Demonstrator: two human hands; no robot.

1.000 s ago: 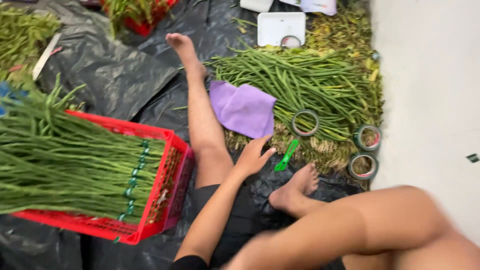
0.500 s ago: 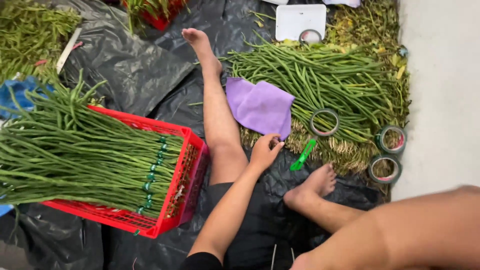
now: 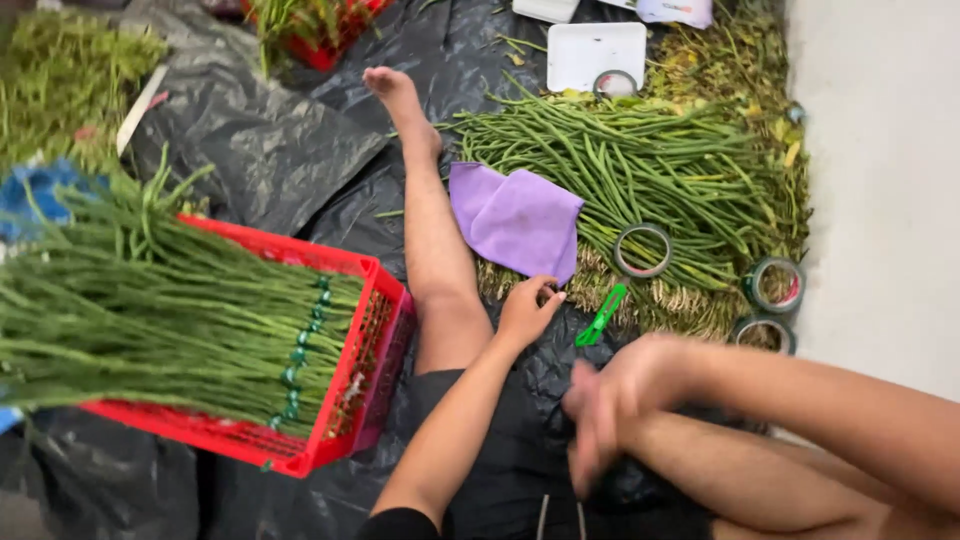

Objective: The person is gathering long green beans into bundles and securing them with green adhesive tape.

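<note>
On the black plastic sheet [image 3: 250, 150] where you sat, your left hand [image 3: 527, 310] rested with its fingers curled loosely downward at the near edge of the purple cloth [image 3: 520, 218], its fingertips touching the sheet or the cloth's corner; I could not tell whether it had hold of anything. Your right hand [image 3: 610, 400] was blurred above your lap, partly closed, and whether it gripped something was not visible.

As for progress, judging from how things lay: the red crate [image 3: 340, 400] to your left already carried a thick stack of long beans [image 3: 150, 320] bound with green tape, so a good share looked done. A large loose pile of long beans [image 3: 640, 170] remained untied beyond the cloth, so plenty seemed left.

That loose pile lay just past your left hand, between the cloth and the pale wall. Its long axis ran roughly left to right across the view, slanting slightly, with the cut ends toward the right. The bundled beans in the crate also lay crosswise, tips pointing left.

A green clip-like tool [image 3: 601, 315] lay just beside your left hand, pointing diagonally up to the right. One tape roll [image 3: 642, 250] sat on the loose beans, and two more tape rolls [image 3: 773, 285] stood near the wall. A white tray [image 3: 597, 50] lay at the far end.
</note>
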